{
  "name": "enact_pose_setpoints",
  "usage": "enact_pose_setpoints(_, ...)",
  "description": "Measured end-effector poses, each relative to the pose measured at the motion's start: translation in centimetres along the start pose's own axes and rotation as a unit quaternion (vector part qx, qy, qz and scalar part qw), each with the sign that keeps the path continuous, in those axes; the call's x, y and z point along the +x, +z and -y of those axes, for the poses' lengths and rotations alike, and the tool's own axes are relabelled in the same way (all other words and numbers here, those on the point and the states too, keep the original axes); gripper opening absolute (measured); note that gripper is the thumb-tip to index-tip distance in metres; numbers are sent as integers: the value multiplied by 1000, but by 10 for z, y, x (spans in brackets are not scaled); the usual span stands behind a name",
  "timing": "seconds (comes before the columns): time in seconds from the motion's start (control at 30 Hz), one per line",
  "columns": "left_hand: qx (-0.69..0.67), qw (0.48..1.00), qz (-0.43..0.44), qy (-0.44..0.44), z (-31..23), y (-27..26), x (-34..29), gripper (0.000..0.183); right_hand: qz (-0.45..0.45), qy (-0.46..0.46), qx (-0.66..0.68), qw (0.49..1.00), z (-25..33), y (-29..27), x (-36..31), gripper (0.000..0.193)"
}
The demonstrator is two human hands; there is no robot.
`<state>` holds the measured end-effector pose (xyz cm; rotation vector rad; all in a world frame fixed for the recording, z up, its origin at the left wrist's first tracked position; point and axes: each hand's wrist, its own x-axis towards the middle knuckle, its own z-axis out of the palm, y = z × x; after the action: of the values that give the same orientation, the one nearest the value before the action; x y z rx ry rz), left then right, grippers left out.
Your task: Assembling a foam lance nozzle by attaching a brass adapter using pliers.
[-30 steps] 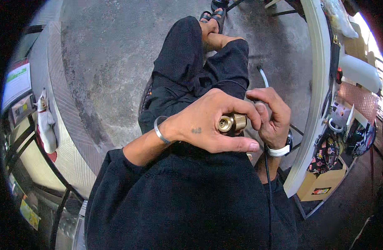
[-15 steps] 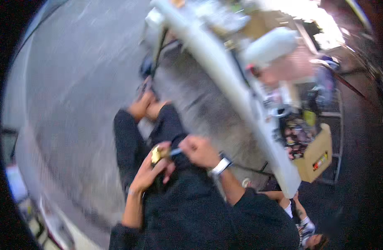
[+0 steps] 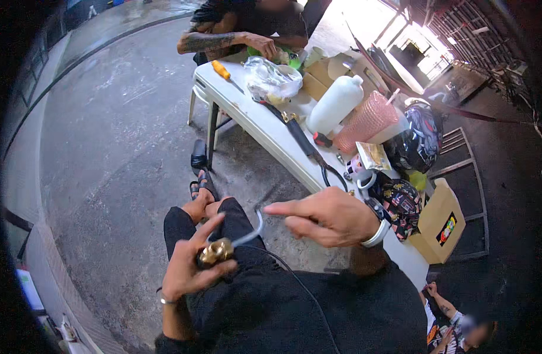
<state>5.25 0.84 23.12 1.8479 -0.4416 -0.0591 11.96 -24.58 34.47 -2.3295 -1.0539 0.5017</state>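
Note:
Above my lap, my left hand [image 3: 191, 262] grips a brass fitting [image 3: 217, 252] between thumb and fingers, its index finger stretched out past it. From the fitting a pale translucent strip [image 3: 246, 238] runs right and curls upward; whether it is tape or thin tube I cannot tell. Beside the strip's free end is my right hand [image 3: 327, 215], its index finger pointing left and its thumb apart below. Nothing shows between those fingers, and the other fingers are partly curled. A thin black cord [image 3: 291, 274] crosses my dark shirt.
On the white table [image 3: 247, 112] lie an orange-handled screwdriver [image 3: 221, 70], a plastic bag [image 3: 274, 78], a long black-handled tool [image 3: 300, 137], a white bottle [image 3: 336, 103] and a pink textured tumbler [image 3: 365, 124]. A cardboard box [image 3: 439, 224] stands at right. One person works across the table; another is at lower right.
My right hand has moved right and up, away from the brass fitting, and its fingers have opened. The strip now shows its curled free end. The view has shifted, revealing the person across the table.

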Motion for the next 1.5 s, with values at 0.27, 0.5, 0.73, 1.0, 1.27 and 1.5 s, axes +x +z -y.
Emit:
enact_pose_setpoints(0.27, -100, 993, -26, -55, -20, -3, -22, 52, -92, -205, -128, 966, 53, -43, -43, 36)
enact_pose_setpoints(0.5, -412, 911, 3, -30, -11, 33, -20, 34, -94, -188, -123, 970, 18, 50, 29, 34)
enact_pose_setpoints(0.73, -270, 962, 11, 24, -4, 37, -28, 47, -159, -162, 184, 956, -33, 114, 13, 33)
enact_pose_setpoints(1.0, -289, 947, 126, -65, 1, 43, -36, 55, -155, -88, 350, 920, -45, 143, -15, 41)
enact_pose_setpoints(1.27, -172, 972, 131, -89, -5, 46, -24, 54, -167, -33, 324, 931, -56, 148, -20, 44)
enact_pose_setpoints(1.5, -153, 966, 178, -111, -2, 55, -14, 51, -126, -22, 235, 964, -51, 128, -22, 39)
